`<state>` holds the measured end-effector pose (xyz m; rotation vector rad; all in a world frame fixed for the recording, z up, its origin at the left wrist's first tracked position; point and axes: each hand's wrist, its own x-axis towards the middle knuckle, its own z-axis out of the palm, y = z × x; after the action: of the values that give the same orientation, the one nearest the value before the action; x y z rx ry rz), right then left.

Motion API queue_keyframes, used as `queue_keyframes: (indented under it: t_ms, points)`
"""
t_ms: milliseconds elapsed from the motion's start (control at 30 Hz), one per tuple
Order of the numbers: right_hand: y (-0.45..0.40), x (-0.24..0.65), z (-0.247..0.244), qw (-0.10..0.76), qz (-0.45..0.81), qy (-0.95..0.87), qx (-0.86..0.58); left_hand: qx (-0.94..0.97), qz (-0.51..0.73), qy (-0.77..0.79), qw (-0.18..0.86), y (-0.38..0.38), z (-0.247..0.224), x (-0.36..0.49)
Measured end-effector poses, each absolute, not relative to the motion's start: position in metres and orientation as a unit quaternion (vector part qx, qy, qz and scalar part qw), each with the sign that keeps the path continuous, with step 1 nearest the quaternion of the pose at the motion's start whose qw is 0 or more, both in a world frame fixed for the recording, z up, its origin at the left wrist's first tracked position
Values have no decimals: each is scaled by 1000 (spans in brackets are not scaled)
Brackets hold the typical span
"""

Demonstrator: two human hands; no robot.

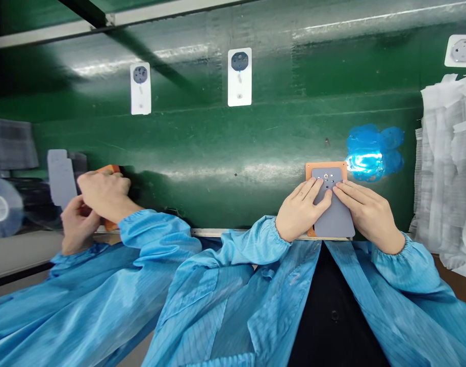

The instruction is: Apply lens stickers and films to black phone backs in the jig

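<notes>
A grey phone-shaped sheet [334, 216] with small holes near its top lies on an orange plate [313, 166] at the front edge of the green table. My left hand [300, 209] rests on the sheet's left side, its thumb and fingers spread near the holes. From the right, my right hand [368, 211] lays its outstretched fingertips on the sheet beside the same holes. The orange plate shows along the top and left of the sheet. Behind my right hand lies a patch of shiny blue film pieces [374, 153].
White cards with dark round parts [239, 86] [140, 97] stand further back on the green table [202, 137]. White strips [447, 168] hang at the right. A co-worker's hands [106, 193] hold an orange piece at the left, near a tape roll [1, 208].
</notes>
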<state>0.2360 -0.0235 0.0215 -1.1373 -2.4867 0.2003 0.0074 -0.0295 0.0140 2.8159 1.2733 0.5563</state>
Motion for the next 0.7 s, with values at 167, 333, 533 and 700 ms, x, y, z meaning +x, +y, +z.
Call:
queue_keyframes:
  t_ms: [167, 333, 533, 700]
  points:
    - [-17, 230, 17, 111, 76, -897, -421, 893, 144, 425, -1, -25, 3, 10]
    - [-19, 225, 18, 91, 69, -897, -427, 893, 139, 428, 17, -26, -6, 9]
    - [-28, 230, 17, 81, 93, -901, -416, 890, 85, 448, 18, -39, 1, 7]
    - [-35, 232, 18, 82, 100, -900, -416, 891, 95, 444, 19, -47, 1, 4]
